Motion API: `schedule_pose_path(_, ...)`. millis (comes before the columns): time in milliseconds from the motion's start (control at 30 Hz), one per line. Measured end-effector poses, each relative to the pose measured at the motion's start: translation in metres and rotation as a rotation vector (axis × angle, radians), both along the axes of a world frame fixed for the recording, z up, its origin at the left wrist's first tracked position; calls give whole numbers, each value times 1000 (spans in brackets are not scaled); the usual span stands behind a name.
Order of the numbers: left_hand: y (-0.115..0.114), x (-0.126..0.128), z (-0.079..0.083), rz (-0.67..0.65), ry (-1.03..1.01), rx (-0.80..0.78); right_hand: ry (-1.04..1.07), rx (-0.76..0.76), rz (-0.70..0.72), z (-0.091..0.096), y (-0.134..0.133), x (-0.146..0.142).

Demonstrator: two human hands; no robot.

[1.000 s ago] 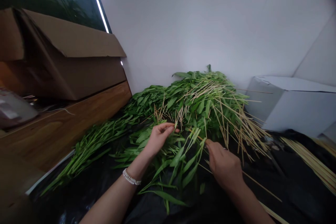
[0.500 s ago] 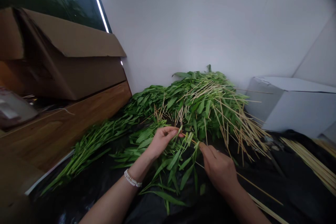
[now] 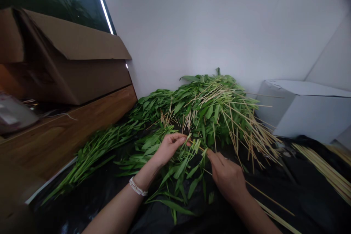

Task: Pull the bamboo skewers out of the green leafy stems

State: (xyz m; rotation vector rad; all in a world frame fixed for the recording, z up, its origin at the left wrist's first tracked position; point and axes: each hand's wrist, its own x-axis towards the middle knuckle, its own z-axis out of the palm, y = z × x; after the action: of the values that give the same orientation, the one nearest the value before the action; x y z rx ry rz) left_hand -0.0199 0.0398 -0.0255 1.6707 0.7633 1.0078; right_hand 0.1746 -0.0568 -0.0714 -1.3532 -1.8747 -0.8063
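My left hand (image 3: 168,147), a pearl bracelet (image 3: 137,187) at its wrist, pinches the stem end of a leafy green sprig (image 3: 183,166). Opposite it, my right hand (image 3: 227,177) is closed on a thin bamboo skewer (image 3: 267,198) whose tip meets the stems between both hands. The sprig's leaves hang down over the black plastic sheet (image 3: 298,193). Just behind the hands lies a large heap of skewered greens (image 3: 216,111) with many stick ends poking out.
A row of loose leafy stalks (image 3: 95,150) stretches to the left. A bundle of bare skewers (image 3: 326,170) lies at right. A cardboard box (image 3: 71,65) sits on a wooden ledge (image 3: 63,135) at left, a white box (image 3: 304,109) at right, a white wall behind.
My right hand has moved left toward my left hand, pushing the skewer up to the stems. The sprig's leaves have bunched closer together. My left hand has shifted only slightly.
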Motion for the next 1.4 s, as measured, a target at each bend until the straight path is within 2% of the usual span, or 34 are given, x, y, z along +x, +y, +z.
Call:
schedule_pose_path(167,1,0,-2,18,2,-22,2,-8,-6,-2,1,-1)
schedule_pose_path(300,4,-1,-7,72,-86,-121,14,-15,-17,-3,0,-1)
schedule_pose_path(433,4,1,-9,121,-92,-189,13,-20,-15,-3,0,-2)
schedule_pose_path(700,4,4,-10,86,-70,-89,-1,-11,-24,-4,0,-3)
schedule_pose_path(933,3,6,-15,47,-83,-175,-4,-16,-17,-9,1,-4)
schedule_pose_path(1400,5,4,-18,4,-8,-180,-2,-34,1,-10,1,-7)
